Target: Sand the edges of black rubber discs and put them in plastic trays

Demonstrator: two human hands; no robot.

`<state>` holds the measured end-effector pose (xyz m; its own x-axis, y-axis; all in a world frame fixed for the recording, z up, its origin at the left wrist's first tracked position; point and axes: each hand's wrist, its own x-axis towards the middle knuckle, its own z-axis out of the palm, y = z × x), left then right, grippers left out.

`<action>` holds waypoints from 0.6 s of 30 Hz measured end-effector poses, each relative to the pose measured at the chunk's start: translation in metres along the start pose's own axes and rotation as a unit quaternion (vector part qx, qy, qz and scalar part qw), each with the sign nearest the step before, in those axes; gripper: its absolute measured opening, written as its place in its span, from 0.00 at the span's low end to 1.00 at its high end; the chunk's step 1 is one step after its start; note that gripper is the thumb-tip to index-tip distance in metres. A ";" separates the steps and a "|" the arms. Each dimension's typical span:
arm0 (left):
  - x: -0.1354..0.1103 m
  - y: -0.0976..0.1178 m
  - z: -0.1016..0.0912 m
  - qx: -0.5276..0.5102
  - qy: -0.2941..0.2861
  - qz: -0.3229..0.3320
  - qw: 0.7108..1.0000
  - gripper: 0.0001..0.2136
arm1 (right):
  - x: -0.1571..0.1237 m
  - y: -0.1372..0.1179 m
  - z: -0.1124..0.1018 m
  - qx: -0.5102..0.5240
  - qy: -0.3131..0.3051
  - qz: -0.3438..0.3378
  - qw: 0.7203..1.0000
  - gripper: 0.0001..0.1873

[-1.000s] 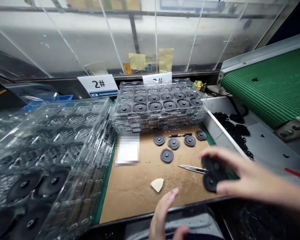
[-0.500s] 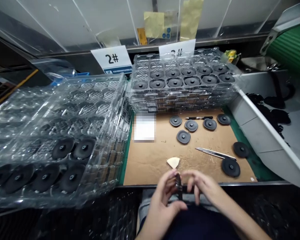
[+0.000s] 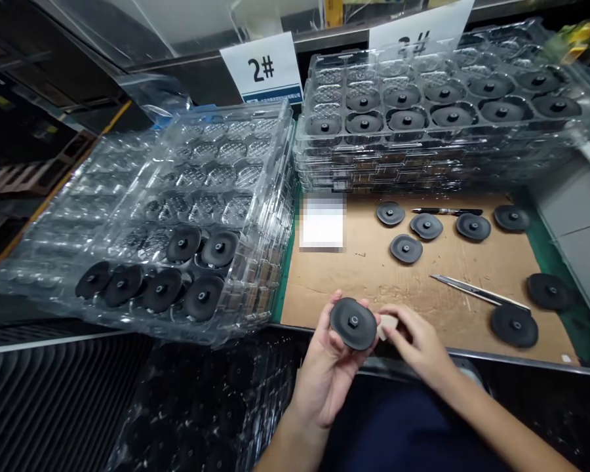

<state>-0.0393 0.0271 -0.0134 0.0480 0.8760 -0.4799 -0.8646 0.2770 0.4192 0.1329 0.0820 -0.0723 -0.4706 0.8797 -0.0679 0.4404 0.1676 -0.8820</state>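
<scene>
My left hand [image 3: 327, 367] is closed around the edge of a black rounded disc [image 3: 353, 324], whose raised centre stub faces up toward me. Between the thumb and fingers of my right hand [image 3: 415, 337] is a small off-white sponge wedge [image 3: 386, 326], right at the disc's right edge. Whether the wedge touches the disc, I cannot tell. Similar black discs, such as one loose disc [image 3: 406, 249], lie on the brown cardboard [image 3: 324, 288] beyond my hands. Tweezers [image 3: 476, 292] rest on the right, their end by another disc [image 3: 514, 326].
A stack of clear plastic trays [image 3: 260, 242] stands on the left, with several discs in its top tray. Another tray stack [image 3: 368, 160] is at the back. A pen [image 3: 447, 211] and a blurred white patch [image 3: 323, 223] are on the cardboard. A grey bin wall [image 3: 565, 203] borders the right.
The disc, edge-on before, now shows its stub side. The sponge wedge, earlier just beyond my left fingertips, is now in my right hand. The view has shifted left.
</scene>
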 end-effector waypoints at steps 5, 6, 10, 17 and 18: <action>0.004 -0.004 0.004 0.037 0.014 0.001 0.999 0.29 | 0.015 -0.056 -0.044 -0.006 0.080 0.004 0.997 0.13; 0.004 -0.005 0.006 0.045 0.014 0.001 0.999 0.30 | 0.017 -0.070 -0.046 -0.006 0.086 -0.029 0.996 0.13; 0.004 -0.005 0.010 0.081 0.037 -0.008 0.996 0.32 | 0.018 -0.107 -0.032 0.004 0.011 -0.159 0.987 0.15; 0.005 0.000 0.017 0.109 0.053 0.021 0.992 0.33 | 0.021 -0.109 -0.026 -0.030 0.015 -0.204 0.978 0.15; 0.006 0.002 0.018 0.109 0.036 0.020 0.993 0.34 | 0.017 -0.108 -0.029 -0.025 0.023 -0.219 0.975 0.17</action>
<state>-0.0318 0.0397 -0.0015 -0.0272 0.8599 -0.5097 -0.7353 0.3282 0.5930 0.0997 0.0913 0.0348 -0.5875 0.7378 0.3323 0.2421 0.5521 -0.7978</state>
